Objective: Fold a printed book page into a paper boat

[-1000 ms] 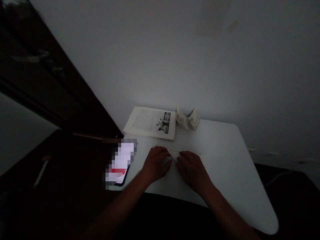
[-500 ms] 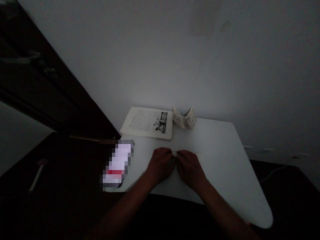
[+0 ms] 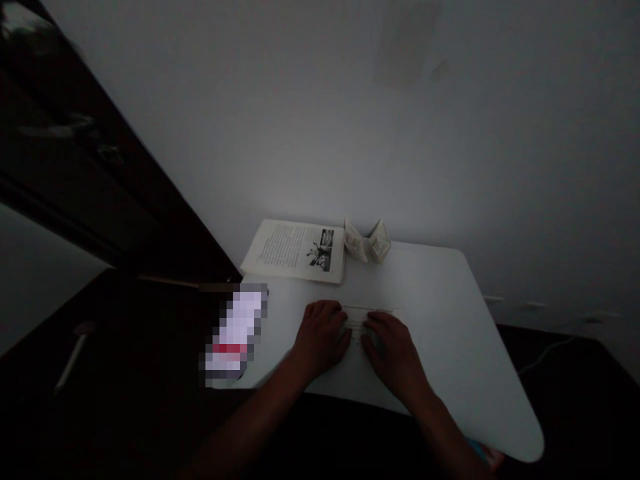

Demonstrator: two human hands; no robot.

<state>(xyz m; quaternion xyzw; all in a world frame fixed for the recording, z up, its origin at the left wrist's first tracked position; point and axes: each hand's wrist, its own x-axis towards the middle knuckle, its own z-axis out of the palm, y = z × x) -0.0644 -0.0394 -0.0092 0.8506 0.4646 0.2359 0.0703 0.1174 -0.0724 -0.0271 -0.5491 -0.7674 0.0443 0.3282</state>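
Observation:
A small sheet of printed paper [image 3: 357, 327] lies low on the white table in front of me, in dim light. My left hand [image 3: 324, 337] rests over its left side, fingers laid down and thumb apart from them. On the right side, my right hand [image 3: 393, 343] touches the sheet with its fingertips, its thumb also held apart. Between the two hands a strip of the paper shows, with faint lines of print. Both hands cover much of the sheet, so its full outline and any folds under them are hidden.
An open book or stack of printed pages [image 3: 295, 252] lies at the table's back left. Beside it stands a folded paper piece [image 3: 369, 241]. A phone [image 3: 237, 333], blurred out, is at the left edge. The white table [image 3: 450, 333] meets the wall behind.
My hands have moved apart from their meeting point at the middle. More of the printed sheet shows between them, and my thumbs have spread from the fingers.

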